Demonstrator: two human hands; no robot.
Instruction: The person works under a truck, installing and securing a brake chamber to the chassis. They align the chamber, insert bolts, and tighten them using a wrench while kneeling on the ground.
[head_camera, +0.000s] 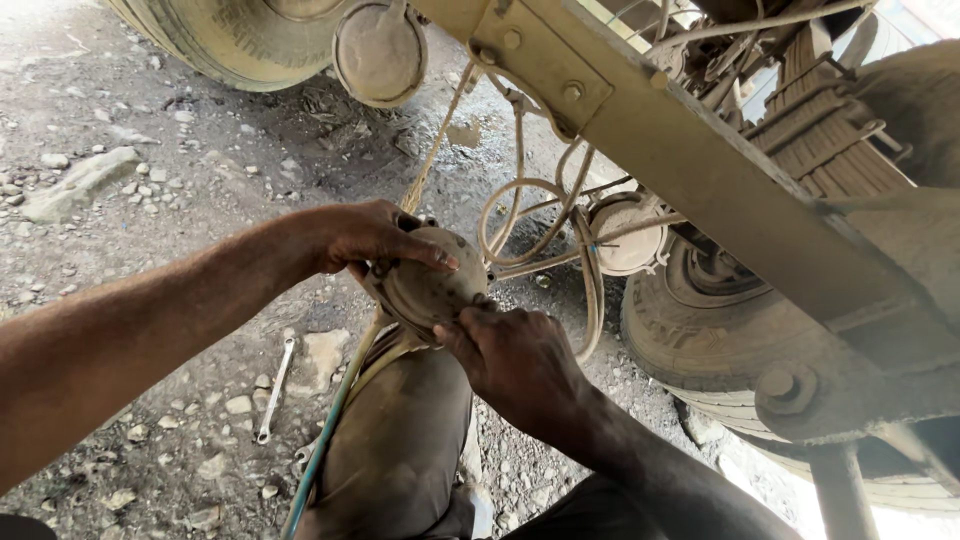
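wrench (275, 388) left of knee (400, 440) (on gravel (150, 200))

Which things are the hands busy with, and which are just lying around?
In use:
left hand and right hand, both gripping the dusty round metal part
hoses running up from it

Lying about:
spanner on the gravel
flat stone
tyre

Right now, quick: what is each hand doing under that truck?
Left hand: closed over the top of the round, dusty brake chamber, holding it.
Right hand: gripping the same brake chamber from below, thumb on its edge.
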